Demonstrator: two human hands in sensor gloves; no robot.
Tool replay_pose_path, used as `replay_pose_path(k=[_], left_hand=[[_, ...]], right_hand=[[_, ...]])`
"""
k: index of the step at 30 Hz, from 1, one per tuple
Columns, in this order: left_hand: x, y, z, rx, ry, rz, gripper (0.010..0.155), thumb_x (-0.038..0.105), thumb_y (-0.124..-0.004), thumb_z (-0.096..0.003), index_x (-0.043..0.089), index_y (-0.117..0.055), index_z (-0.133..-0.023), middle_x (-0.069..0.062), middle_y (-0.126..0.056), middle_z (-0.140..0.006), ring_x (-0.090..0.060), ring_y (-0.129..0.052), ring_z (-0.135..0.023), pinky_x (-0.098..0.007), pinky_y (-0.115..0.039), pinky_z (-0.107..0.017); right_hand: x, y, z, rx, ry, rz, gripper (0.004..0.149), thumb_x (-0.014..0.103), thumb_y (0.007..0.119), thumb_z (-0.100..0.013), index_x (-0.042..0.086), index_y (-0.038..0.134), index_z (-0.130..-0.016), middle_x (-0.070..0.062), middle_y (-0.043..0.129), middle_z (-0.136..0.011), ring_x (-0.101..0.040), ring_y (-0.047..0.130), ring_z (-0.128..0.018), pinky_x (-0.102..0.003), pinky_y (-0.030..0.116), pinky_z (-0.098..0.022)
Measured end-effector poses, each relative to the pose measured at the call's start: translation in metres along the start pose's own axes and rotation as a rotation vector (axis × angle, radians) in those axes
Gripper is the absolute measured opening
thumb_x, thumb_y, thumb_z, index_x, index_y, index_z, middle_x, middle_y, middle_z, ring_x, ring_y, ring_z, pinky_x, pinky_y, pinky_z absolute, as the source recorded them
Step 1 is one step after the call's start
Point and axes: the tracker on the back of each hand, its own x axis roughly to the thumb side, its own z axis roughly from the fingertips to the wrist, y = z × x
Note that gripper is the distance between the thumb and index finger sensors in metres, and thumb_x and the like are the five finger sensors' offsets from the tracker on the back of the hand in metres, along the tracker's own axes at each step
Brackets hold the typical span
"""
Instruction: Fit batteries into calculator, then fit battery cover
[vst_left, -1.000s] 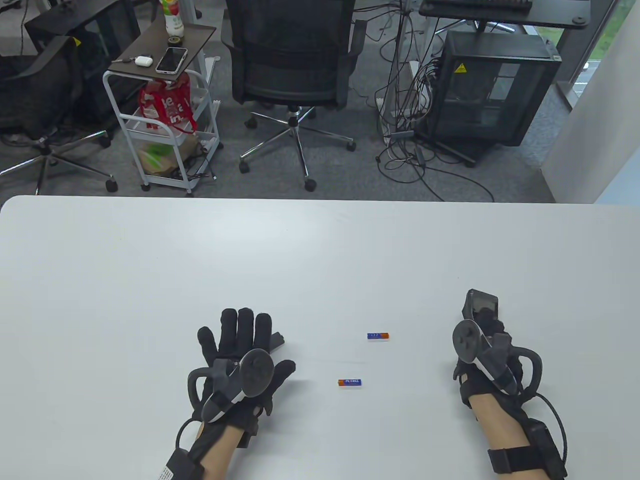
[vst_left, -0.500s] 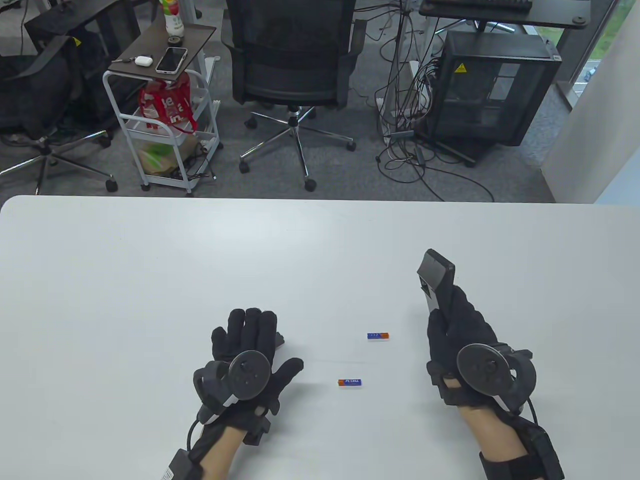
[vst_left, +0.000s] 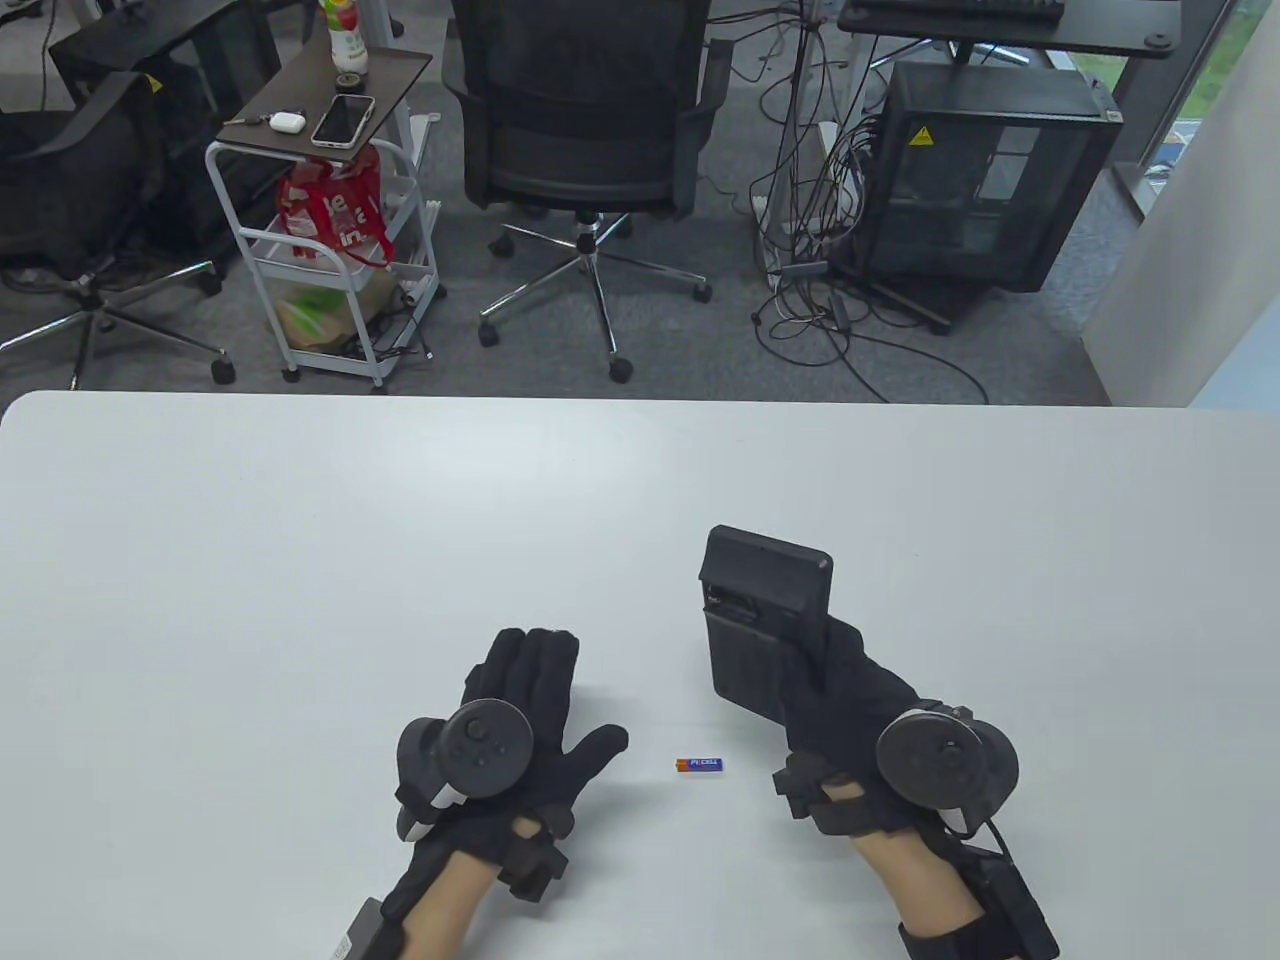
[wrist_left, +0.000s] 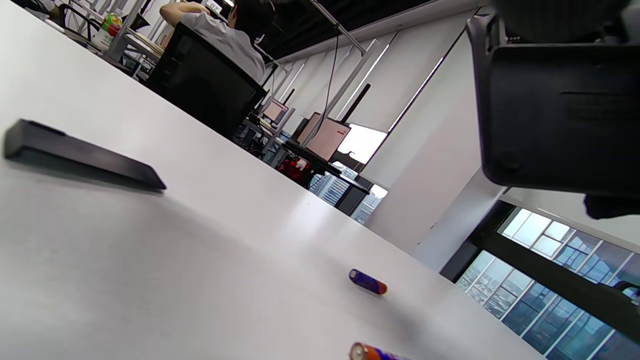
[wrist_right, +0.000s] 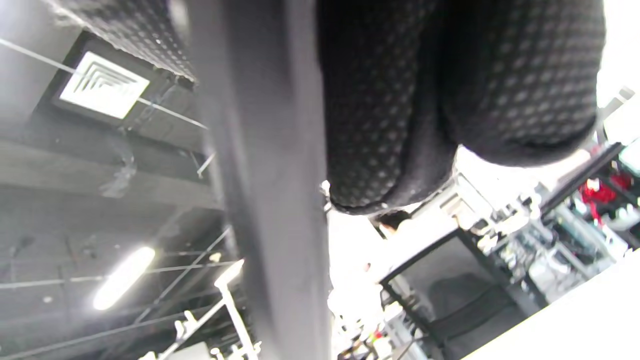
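The calculator (vst_left: 765, 620) is held clear of the table (vst_left: 300, 520) by the right hand (vst_left: 850, 715), back face up, its long axis running away from the person with a slight lean to the left. The grip is taken at the near end; in the right wrist view only gloved fingers (wrist_right: 400, 125) against a dark edge are seen, so the exact finger placement cannot be told.

The battery compartment (vst_left: 735, 603) is the one container in play. It lies open across the upper part of the back face, toward the left edge. No battery is visible in it, though the recess is dark and its full depth is not shown.

One battery (vst_left: 699, 765) lies on the table between the two hands, just left of the right wrist and near the left thumb, long axis crosswise to the calculator. A second battery (wrist_left: 368, 281) is seen in the left wrist view, farther out, below the raised calculator; in the table view it is hidden.

The left hand (vst_left: 510, 720) rests flat and open, palm down, gripping nothing. The battery cover (wrist_left: 80, 160) lies flat beyond the left fingers; in the table view it is hidden by them.

The near battery is judged closer to the free left hand, which is the likelier one to pick it up. A quarter turn would probably be needed, depending on how the cells seat.
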Motion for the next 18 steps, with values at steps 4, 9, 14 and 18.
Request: replay_pose_path(k=[4, 9, 14, 18], left_hand=[[0.004, -0.004, -0.001, -0.025, -0.035, 0.128, 0.097, 0.076, -0.066, -0.0387, 0.022, -0.025, -0.108, -0.007, -0.032, -0.116, -0.036, -0.021, -0.109, -0.069, -0.028, -0.075], [0.004, -0.006, -0.001, -0.036, -0.061, 0.238, 0.096, 0.077, -0.067, -0.0384, 0.020, -0.031, -0.107, -0.009, -0.040, -0.114, -0.038, -0.029, -0.107, -0.066, -0.034, -0.075], [0.002, -0.009, -0.003, -0.057, -0.084, 0.361, 0.094, 0.078, -0.067, -0.0382, 0.018, -0.040, -0.106, -0.009, -0.051, -0.110, -0.038, -0.039, -0.105, -0.064, -0.040, -0.073], [0.002, -0.013, -0.005, -0.088, -0.086, 0.464, 0.091, 0.077, -0.070, -0.0379, 0.015, -0.052, -0.102, -0.011, -0.065, -0.103, -0.037, -0.047, -0.104, -0.063, -0.044, -0.072]], right_hand=[[-0.007, 0.009, 0.003, 0.020, 0.047, -0.093, 0.055, 0.051, 0.075, -0.046, 0.003, 0.076, -0.074, -0.011, 0.096, -0.045, -0.026, 0.105, -0.019, -0.042, 0.092, -0.014], [-0.014, 0.021, 0.008, 0.070, 0.117, -0.221, 0.055, 0.055, 0.074, -0.045, 0.006, 0.082, -0.067, -0.008, 0.098, -0.035, -0.021, 0.104, -0.009, -0.039, 0.092, -0.006], [-0.013, 0.035, 0.013, 0.122, 0.143, -0.285, 0.055, 0.057, 0.074, -0.045, 0.007, 0.084, -0.064, -0.006, 0.098, -0.033, -0.021, 0.104, -0.007, -0.039, 0.092, -0.005], [-0.011, 0.045, 0.018, 0.150, 0.146, -0.326, 0.056, 0.059, 0.072, -0.044, 0.008, 0.085, -0.061, -0.005, 0.098, -0.030, -0.021, 0.103, -0.006, -0.039, 0.091, -0.004]])
